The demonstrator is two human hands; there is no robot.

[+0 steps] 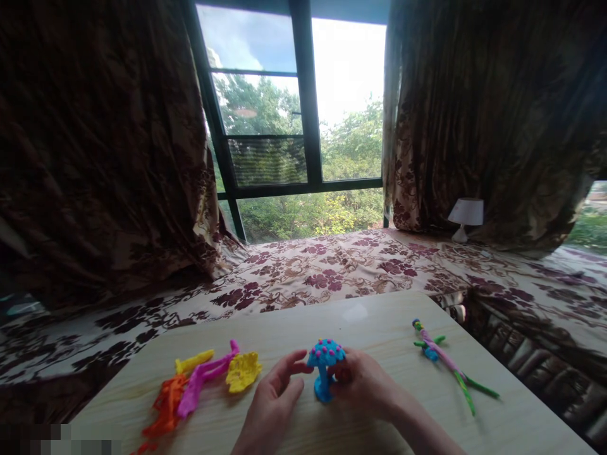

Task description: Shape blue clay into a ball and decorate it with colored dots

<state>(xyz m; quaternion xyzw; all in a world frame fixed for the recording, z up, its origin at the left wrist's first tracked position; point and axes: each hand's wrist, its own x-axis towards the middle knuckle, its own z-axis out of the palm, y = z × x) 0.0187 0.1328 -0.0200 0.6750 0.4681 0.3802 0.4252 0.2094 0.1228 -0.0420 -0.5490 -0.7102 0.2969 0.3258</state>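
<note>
A blue modelling-clay mushroom (323, 373) with pink dots on its cap stands upright on a round base in the middle of the table. My right hand (364, 383) is closed at its right side, the fingers curled in behind the cap and stem; the fingertips are partly hidden. On the other side, my left hand (277, 395) is open, with thumb and fingers apart and the fingertips close to the cap's left edge. Whether they touch it, I cannot tell.
Left on the table (379, 328) lie orange clay (168, 404), pink clay (199, 382), a yellow clay roll (195, 361) and a flattened yellow piece (243, 371). A clay stick figure (441, 357) lies right. Behind are a flowered cover (327, 272) and a lamp (466, 213).
</note>
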